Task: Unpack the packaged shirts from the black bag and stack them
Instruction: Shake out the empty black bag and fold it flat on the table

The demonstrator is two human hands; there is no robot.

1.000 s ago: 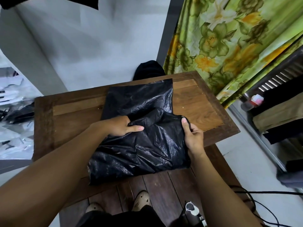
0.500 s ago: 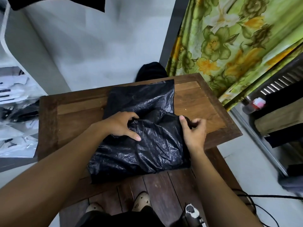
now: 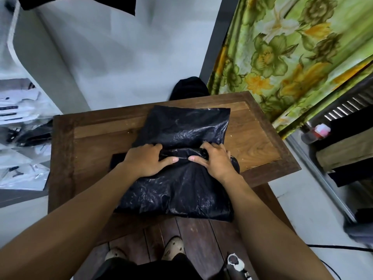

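- The wooden table [image 3: 94, 142] fills the middle of the view. It has a dark border around a lighter inset panel.
- A green curtain [image 3: 292, 57] printed with yellow and white flowers hangs beyond the table's far right corner.
- The black bag [image 3: 181, 195] lies flat on the middle of the table, nearer the right edge than the left. Its far end stops just short of the far edge. Its fuller, bulging near end hangs slightly over the near edge. A bunched ridge of plastic runs across it about halfway along. What is inside does not show.
- Clear plastic packets [image 3: 22, 142] with black-and-white contents are heaped beyond the table's left edge, off the table. What they hold cannot be told.
- The left hand [image 3: 147, 158] rests on the left part of the ridge. Its fingers curl over the gathered plastic and the thumb lies along the near side, pinching it.
- The right hand [image 3: 216, 160] grips the right part of the same ridge in the same way, thumb pointing toward the left thumb. The two thumb tips are near each other but apart.
- A dark flat patch [image 3: 117, 160] lies on the table just left of the left wrist.
- Two light shoes [image 3: 174, 247] show on the plank floor below the near edge.
- A small pink-topped bottle [image 3: 321, 131] stands off the right edge, well apart from the bag.
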